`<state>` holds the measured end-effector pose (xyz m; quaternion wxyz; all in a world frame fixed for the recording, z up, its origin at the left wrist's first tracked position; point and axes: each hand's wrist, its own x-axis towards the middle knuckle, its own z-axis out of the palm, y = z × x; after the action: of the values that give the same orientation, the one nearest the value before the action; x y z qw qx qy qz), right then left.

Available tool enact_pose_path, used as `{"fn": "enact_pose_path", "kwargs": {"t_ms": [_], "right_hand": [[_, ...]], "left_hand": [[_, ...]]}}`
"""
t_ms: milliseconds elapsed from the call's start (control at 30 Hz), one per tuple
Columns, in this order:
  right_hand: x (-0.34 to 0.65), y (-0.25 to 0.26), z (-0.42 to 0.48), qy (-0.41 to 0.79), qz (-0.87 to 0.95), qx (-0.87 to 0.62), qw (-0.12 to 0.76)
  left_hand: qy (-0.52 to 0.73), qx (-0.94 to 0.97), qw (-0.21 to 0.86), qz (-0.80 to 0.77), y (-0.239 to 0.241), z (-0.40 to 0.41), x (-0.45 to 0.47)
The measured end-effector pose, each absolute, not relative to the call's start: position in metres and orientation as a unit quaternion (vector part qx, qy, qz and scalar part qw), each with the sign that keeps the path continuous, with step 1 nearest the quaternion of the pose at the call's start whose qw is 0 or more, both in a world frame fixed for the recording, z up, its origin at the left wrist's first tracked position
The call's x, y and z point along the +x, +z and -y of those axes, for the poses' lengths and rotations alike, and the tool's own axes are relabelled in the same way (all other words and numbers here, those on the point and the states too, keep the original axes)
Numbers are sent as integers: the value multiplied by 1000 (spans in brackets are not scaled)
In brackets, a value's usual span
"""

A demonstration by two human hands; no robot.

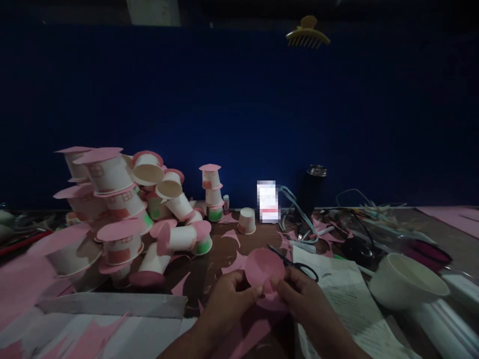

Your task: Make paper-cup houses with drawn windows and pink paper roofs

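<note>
Both forearms rise from the bottom edge of the view and meet just above it, where the left hand [228, 295] and the right hand [301, 295] hold one pink paper disc [264, 268] between them. The fingers of each hand are closed on its lower rim, thumbs on the near side, and the disc is lifted a little off the tabletop [207, 271]. It looks slightly cupped, though the dim light makes it impossible to tell whether an edge overlaps. The paper is thin and held only at the rim, so too hard a pinch would likely crease or tear it. Pulling unevenly from the two sides could leave it lopsided. A pair of scissors [297, 265] lies just behind the disc, touching or nearly touching the right fingertips. A hand pushed forward could catch the blades or knock them across the printed sheets [344, 299]. To the left, well apart from the hands, a loose pile of paper cups [123, 209] with pink tops leans at odd angles, and a bump to the tabletop or a sweeping left elbow could bring it down. A white bowl [407, 286] sits near the right forearm and could be nudged by a wide move. Pink scraps [232, 237] scattered around could stick to the piece.
</note>
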<state>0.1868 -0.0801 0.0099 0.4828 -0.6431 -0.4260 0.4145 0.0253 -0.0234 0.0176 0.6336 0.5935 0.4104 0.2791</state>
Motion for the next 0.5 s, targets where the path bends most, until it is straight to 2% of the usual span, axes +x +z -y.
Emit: {"fn": "enact_pose_path", "kwargs": {"t_ms": [500], "right_hand": [[185, 14, 81, 476, 426, -579, 507]], "left_hand": [[289, 593, 648, -381, 17, 22, 25]]}}
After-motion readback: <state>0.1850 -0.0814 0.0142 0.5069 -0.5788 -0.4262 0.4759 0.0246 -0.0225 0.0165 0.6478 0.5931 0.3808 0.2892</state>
